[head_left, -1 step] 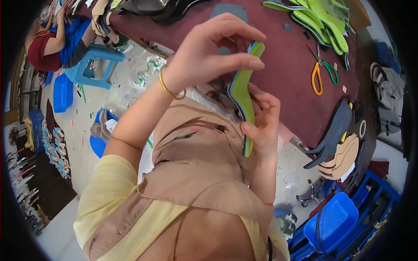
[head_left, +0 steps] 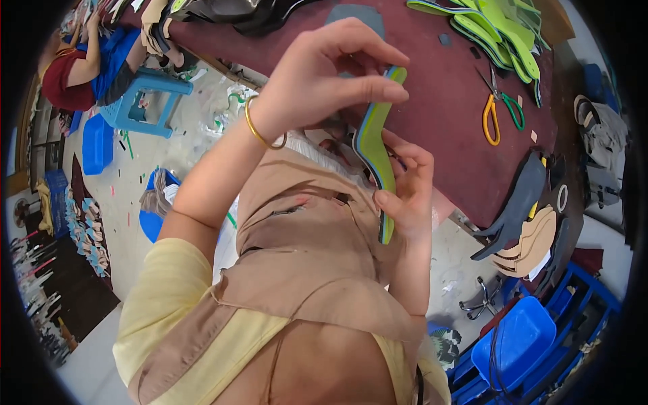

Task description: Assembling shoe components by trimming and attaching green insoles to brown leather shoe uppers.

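A lime-green shoe insole (head_left: 383, 160) with a blue and dark layered edge is held up in front of my apron, seen nearly edge-on and bent in profile. My left hand (head_left: 337, 71), with a gold bangle at the wrist, pinches its upper end between thumb and fingers. Lower down, my right hand (head_left: 410, 192) grips the other end, its thumb on the green face and its fingers behind. Beyond them, orange-and-green-handled scissors (head_left: 496, 111) lie partly open on the dark red table (head_left: 452, 148).
Several green insoles (head_left: 499, 40) are heaped at the table's far right. Dark sheets (head_left: 520, 196) and tan shaped pieces (head_left: 533, 243) hang over its right edge. A blue basin (head_left: 516, 344) sits at lower right. At upper left, a person (head_left: 84, 67) works near a blue stool (head_left: 148, 101).
Hardly anything differs. My left hand and the insole's upper end have shifted very slightly left; both hands keep their hold.
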A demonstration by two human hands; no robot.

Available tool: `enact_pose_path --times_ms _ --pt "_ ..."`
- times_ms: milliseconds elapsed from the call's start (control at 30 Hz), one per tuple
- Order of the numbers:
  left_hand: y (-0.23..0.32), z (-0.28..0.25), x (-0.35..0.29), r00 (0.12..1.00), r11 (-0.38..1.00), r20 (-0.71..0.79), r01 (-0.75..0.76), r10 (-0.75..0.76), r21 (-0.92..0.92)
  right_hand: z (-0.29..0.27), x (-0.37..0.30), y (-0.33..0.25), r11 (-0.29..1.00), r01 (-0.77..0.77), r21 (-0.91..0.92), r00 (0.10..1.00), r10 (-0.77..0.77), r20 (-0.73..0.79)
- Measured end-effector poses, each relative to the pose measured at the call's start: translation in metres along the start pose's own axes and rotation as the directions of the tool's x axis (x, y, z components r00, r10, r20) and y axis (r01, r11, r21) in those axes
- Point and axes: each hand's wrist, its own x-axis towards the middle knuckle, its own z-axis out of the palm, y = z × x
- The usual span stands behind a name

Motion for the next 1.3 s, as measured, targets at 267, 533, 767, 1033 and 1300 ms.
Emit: enact_pose_path --times_ms 267,533,767,1033,1300 --pt "-0.017 0.011 -0.001 0.95 0.948 -0.02 0.308 -0.31 -0.086 -0.006 -0.024 -0.004 0.979 -0.201 0.028 0.98 0.201 -0.001" --pt "-0.055 -0.003 0.005 0.916 0.908 -0.142 0.395 -0.376 0.143 -0.003 -0.046 0.009 0.933 -0.336 0.131 0.941 0.34 -0.003" --pt "-0.145 -0.052 0.093 0.821 0.276 -0.5 0.565 -0.274 0.777 -0.014 -0.061 -0.007 0.987 -0.024 0.16 0.951 0.071 -0.302" --pt "-0.189 -0.051 0.085 0.781 0.738 -0.516 0.571 -0.353 0.36 -0.015 -0.081 0.002 0.97 -0.203 -0.133 0.937 0.154 -0.312" --pt "-0.048 0.016 -0.019 0.834 0.527 0.096 0.428 -0.544 -0.734 0.014 -0.046 -0.017 0.985 -0.04 0.166 0.917 0.102 -0.386"
